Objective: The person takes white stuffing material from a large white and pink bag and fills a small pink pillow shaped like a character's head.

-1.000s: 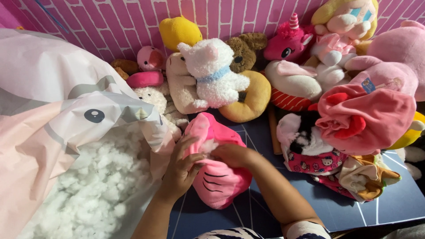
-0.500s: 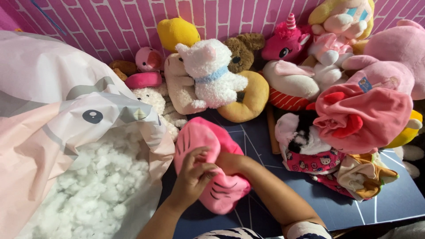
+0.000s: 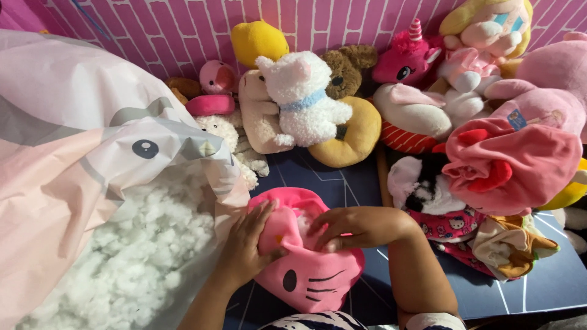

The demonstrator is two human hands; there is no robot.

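At my far left lay the big pink and grey bag [image 3: 73,159], its mouth open toward me and heaped with white stuffing [image 3: 128,256]. Just beside its edge my left hand [image 3: 247,247] gripped the left side of the pink cat-face plush skin [image 3: 306,269], thumb pressed across the front of the fabric and fingers spread along its upper edge. The skin rested on the dark blue mat [image 3: 342,183] right in front of me, face side toward me, with its opening turned up between my hands. My right hand [image 3: 348,227] lay across that opening, fingertips curled down into it; a little white showed there, probably stuffing, though my fingers hid most of it. So the two hands were close together, both clamped on the same piece, nearly touching over its top. Behind it, against the pink brick-pattern wall [image 3: 183,30], stood a row of soft toys: a small pink one [image 3: 219,76], a yellow one [image 3: 258,41], a white fluffy cat with a blue collar [image 3: 302,98] leaning on a cream plush [image 3: 260,119], a brown bear [image 3: 343,70] above a tan ring-shaped cushion [image 3: 354,134], and a pink unicorn [image 3: 406,58]. At my right sat a heap of limp pink plush skins [image 3: 513,165], well apart from my hands.
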